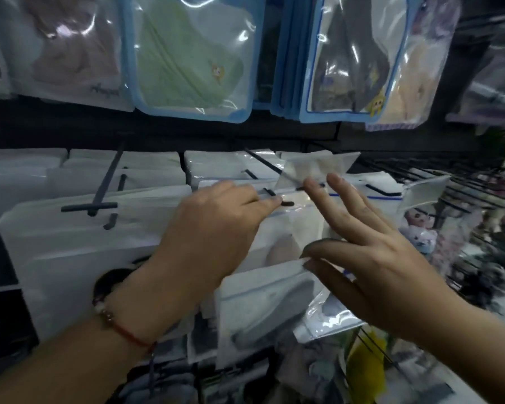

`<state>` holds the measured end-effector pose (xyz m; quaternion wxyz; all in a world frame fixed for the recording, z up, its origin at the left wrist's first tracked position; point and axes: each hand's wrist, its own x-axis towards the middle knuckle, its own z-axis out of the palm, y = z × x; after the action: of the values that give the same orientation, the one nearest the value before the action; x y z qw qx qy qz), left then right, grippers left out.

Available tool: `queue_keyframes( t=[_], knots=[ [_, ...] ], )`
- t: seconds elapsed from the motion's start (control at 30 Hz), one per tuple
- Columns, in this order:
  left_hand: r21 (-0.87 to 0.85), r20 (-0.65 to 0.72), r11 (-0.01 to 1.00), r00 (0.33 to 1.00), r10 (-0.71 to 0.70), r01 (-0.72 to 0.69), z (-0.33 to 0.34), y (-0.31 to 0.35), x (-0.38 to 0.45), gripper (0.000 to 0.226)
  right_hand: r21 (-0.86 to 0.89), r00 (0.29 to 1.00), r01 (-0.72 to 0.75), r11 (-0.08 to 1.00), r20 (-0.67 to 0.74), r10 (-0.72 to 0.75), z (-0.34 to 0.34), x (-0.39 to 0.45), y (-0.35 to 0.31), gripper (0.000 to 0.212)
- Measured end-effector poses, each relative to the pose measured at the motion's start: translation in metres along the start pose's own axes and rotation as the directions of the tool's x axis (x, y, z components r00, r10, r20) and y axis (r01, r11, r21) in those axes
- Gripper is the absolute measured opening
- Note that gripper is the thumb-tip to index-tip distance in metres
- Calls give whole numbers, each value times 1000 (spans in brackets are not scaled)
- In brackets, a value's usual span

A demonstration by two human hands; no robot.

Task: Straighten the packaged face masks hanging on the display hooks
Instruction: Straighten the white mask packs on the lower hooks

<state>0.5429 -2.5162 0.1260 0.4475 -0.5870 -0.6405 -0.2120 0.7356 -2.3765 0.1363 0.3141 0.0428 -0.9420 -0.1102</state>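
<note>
Several clear and white packaged face masks hang on black display hooks [263, 163] in the middle row. My left hand [213, 225] pinches the top edge of the front mask packet [298, 217] at the hook's tip. My right hand [370, 252] is spread, its fingertips resting on a raised clear packet flap [318, 167] while its thumb presses the top of a lower white packet [263, 304]. A red string bracelet [123, 330] circles my left wrist.
Another black hook [99, 196] carries a stack of white packets [79, 246] at the left. Above hang blue-edged packets with a green mask [187, 62] and a dark mask [353, 62]. A wire rack [478, 205] with small toys stands at the right.
</note>
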Motion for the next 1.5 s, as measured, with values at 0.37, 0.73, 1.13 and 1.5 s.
queue_keyframes(
  t=[0.37,0.73,1.13,1.5],
  knots=[
    [73,-13,994,996,84,-82,15,-16,-9,33,-30,999,-8,1000,-36,7,8,2,-5,31],
    [-227,33,965,989,142,-131,-52,15,-19,25,-72,996,-20,997,-85,14,20,9,-6,28],
    [-209,175,975,978,116,-79,-29,24,-32,38,-34,993,-18,999,-117,14,15,2,-4,17],
    [-197,80,980,997,17,-1,-20,18,-12,41,-52,997,1,999,-82,-5,2,0,3,48]
  ],
)
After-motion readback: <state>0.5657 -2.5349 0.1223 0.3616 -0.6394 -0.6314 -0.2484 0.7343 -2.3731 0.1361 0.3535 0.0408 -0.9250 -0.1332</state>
